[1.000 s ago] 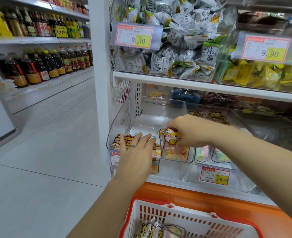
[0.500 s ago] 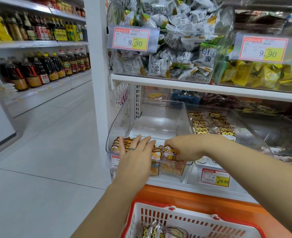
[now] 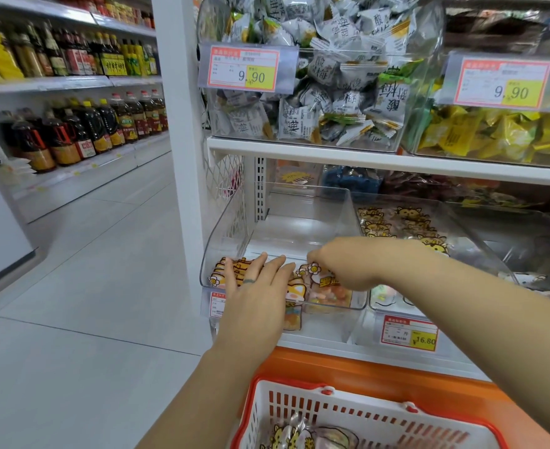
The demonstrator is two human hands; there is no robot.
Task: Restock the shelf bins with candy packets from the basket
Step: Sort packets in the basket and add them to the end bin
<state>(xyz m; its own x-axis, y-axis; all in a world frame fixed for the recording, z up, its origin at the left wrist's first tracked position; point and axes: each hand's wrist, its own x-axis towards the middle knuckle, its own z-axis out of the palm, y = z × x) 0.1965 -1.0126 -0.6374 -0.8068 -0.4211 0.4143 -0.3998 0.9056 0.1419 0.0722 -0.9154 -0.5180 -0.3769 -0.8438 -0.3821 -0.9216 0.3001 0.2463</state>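
A clear plastic shelf bin point(image 3: 231, 234) on the lower shelf holds a row of cartoon candy packets point(image 3: 231, 270) standing at its front. My left hand point(image 3: 257, 296) lies flat with straight fingers against this row. My right hand point(image 3: 348, 264) reaches into the same bin from the right and pinches a candy packet point(image 3: 324, 288) with flower and cat print, set beside the row. A white basket with red rim point(image 3: 364, 413) sits below, with a few candy packets point(image 3: 286, 435) inside.
A neighbouring clear bin point(image 3: 461, 228) to the right holds tiger-print packets. Above, bins of white plum sweets point(image 3: 325, 102) and yellow sweets point(image 3: 494, 134) carry 9.90 price tags. An orange ledge point(image 3: 380, 374) runs under the shelf. Bottles point(image 3: 82, 128) line the aisle shelves at left.
My right hand lowered the packet from above the bin's front down into the row beside the others. My left hand stayed pressed on the row.
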